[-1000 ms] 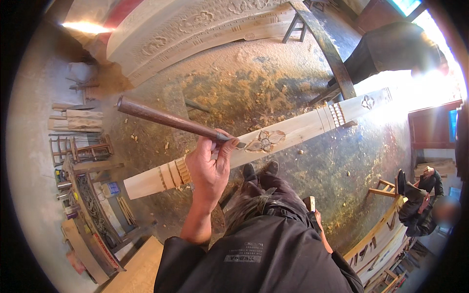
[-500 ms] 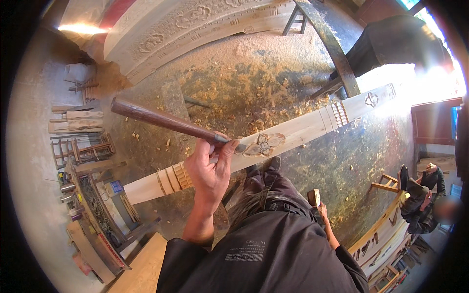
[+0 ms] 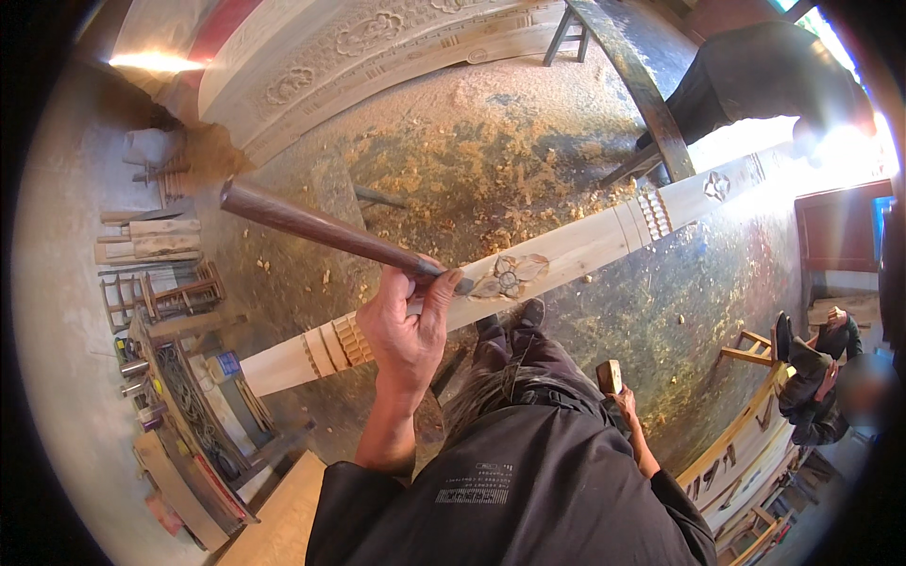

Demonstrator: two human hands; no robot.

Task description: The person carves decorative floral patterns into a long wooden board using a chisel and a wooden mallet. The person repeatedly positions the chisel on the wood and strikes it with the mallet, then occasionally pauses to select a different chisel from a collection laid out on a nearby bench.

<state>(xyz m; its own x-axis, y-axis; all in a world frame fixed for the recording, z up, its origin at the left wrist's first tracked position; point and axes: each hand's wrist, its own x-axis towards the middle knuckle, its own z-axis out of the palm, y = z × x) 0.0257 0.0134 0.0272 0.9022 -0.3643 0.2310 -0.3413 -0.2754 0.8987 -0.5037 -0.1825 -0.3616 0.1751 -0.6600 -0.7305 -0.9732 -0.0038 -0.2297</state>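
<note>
My left hand (image 3: 406, 325) is closed round the lower end of a chisel (image 3: 321, 229) with a long dark wooden handle. The handle slants up to the left; the tip end, partly behind my thumb, meets a long pale wooden beam (image 3: 590, 253) just left of its carved flower (image 3: 511, 276). Notched bands cross the beam on both sides of the flower, and a second, smaller flower sits near the far right end. Down at my right side, my right hand (image 3: 625, 406) grips a wooden mallet (image 3: 610, 377), its head raised and apart from the chisel.
Beyond the beam stands a large carved wooden panel (image 3: 359, 66). Wood shavings (image 3: 528, 137) litter the floor. Racks of tools (image 3: 189, 396) line the left. A person in dark clothes (image 3: 764, 80) bends at the upper right; another (image 3: 821, 377) sits at the right.
The mallet in my right hand has risen slightly. The top of the chisel handle has shifted a little to the right, while my left hand stays in nearly the same place by the flower.
</note>
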